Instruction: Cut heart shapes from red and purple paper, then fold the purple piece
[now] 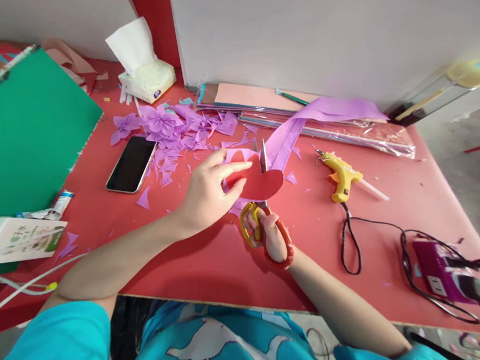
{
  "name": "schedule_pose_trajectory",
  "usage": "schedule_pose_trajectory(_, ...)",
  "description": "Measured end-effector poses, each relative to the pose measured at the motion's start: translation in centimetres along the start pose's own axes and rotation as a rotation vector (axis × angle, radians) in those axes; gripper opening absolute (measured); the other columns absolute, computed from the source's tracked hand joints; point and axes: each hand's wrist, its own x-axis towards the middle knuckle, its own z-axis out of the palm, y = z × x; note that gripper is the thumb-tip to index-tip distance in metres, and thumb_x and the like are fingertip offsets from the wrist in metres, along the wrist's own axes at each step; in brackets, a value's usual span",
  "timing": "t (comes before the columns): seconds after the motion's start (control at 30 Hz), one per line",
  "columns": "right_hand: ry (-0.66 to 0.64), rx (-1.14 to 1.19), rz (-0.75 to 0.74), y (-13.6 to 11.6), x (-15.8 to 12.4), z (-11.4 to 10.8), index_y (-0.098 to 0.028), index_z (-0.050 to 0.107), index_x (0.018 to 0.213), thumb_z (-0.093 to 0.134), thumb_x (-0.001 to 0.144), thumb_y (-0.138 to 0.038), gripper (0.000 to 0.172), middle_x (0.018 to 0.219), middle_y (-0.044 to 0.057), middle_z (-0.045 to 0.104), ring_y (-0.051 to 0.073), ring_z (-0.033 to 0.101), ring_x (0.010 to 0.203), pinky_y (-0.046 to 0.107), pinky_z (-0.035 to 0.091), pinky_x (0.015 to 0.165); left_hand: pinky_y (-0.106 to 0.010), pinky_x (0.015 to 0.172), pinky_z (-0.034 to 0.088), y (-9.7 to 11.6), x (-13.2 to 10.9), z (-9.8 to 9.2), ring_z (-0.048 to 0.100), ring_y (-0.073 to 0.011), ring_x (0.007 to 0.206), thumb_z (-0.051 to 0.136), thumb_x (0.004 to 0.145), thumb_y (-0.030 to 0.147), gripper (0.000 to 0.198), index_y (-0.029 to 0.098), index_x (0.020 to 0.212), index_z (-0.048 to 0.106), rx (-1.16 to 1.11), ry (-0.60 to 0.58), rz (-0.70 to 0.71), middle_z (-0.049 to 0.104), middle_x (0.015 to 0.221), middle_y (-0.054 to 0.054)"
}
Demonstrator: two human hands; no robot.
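My left hand (207, 191) pinches a red paper shape (262, 183) over the middle of the red table (216, 262), thumb under and fingers on top. My right hand (271, 236) has its fingers through the yellow and orange handles of the scissors (261, 226). The blades point up and away from me and cut into the red paper at its top edge. A long purple paper strip (295, 126) lies just behind the paper.
Purple paper flowers and scraps (173, 126) lie behind a black phone (132, 164). A yellow glue gun (341, 175) with its black cord sits right, a purple power strip (437, 270) farther right. Green board (21, 127), tissue pack (146, 76) and paper stacks (312, 124) ring the table.
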Motion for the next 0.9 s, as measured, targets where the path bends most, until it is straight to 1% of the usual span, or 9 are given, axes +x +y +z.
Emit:
schedule_pose_trajectory(0.07,-0.008,0.006,0.003,-0.05,0.01,0.01,-0.021,0.036,0.065,0.034,0.066,-0.084,0.064,0.056,-0.006,0.029,0.005,0.022,0.041,0.02,0.017,0.034,-0.028,0.072,0.055,0.0,0.02,0.01,0.062,-0.0158,0.08,0.062,0.074,0.009,0.025,0.015,0.097,0.07,-0.005,0.0,0.005,0.06,0.083,-0.005)
schedule_pose_trajectory(0.2,-0.008,0.025,0.018,-0.07,0.04,0.06,-0.02,0.036,0.063,0.035,0.065,-0.085,0.064,0.055,-0.007,0.029,0.004,0.02,0.041,0.02,0.016,0.033,-0.029,0.073,0.055,0.03,0.03,0.02,0.062,-0.0158,0.081,0.062,0.074,0.011,0.023,0.016,0.096,0.07,0.001,-0.004,-0.005,0.06,0.084,-0.005)
schedule_pose_trajectory(0.3,-0.007,0.032,0.017,-0.02,0.03,0.07,-0.02,0.036,0.063,0.037,0.065,-0.084,0.064,0.054,-0.007,0.03,0.004,0.021,0.04,0.02,0.017,0.033,-0.027,0.07,0.055,0.05,0.03,0.0,0.061,-0.015,0.078,0.062,0.074,0.011,0.024,0.017,0.096,0.069,-0.007,-0.009,-0.012,0.059,0.082,-0.004)
schedule_pose_trajectory(0.5,0.001,0.019,0.003,0.01,0.06,0.07,-0.021,0.036,0.064,0.036,0.066,-0.084,0.063,0.051,-0.007,0.034,0.004,0.023,0.037,0.021,0.018,0.032,-0.028,0.071,0.055,0.03,-0.02,0.03,0.061,-0.0146,0.077,0.062,0.075,0.011,0.024,0.017,0.096,0.069,-0.007,-0.015,-0.019,0.058,0.082,-0.003)
schedule_pose_trajectory(0.63,0.006,-0.048,-0.049,0.24,0.0,-0.01,-0.021,0.037,0.064,0.032,0.071,-0.081,0.061,0.048,-0.006,0.036,0.005,0.027,0.034,0.023,0.022,0.032,-0.028,0.07,0.054,0.01,-0.09,0.08,0.06,-0.0143,0.076,0.062,0.074,0.011,0.024,0.017,0.096,0.069,-0.01,-0.016,-0.017,0.057,0.081,-0.003)
schedule_pose_trajectory(0.73,0.014,-0.076,-0.064,0.48,-0.09,-0.03,-0.021,0.036,0.062,0.03,0.075,-0.078,0.059,0.046,-0.006,0.036,0.007,0.03,0.036,0.023,0.025,0.034,-0.028,0.07,0.055,0.06,-0.1,0.06,0.061,-0.015,0.078,0.062,0.074,0.011,0.023,0.016,0.095,0.07,-0.011,-0.014,-0.012,0.058,0.082,-0.004)
schedule_pose_trajectory(0.9,0.02,-0.105,-0.078,0.33,-0.2,-0.02,-0.022,0.034,0.06,0.028,0.077,-0.077,0.058,0.045,-0.005,0.035,0.008,0.031,0.037,0.024,0.024,0.034,-0.027,0.07,0.054,0.1,-0.01,-0.03,0.061,-0.0149,0.08,0.063,0.074,0.011,0.024,0.018,0.096,0.069,-0.002,-0.022,-0.02,0.059,0.084,-0.003)
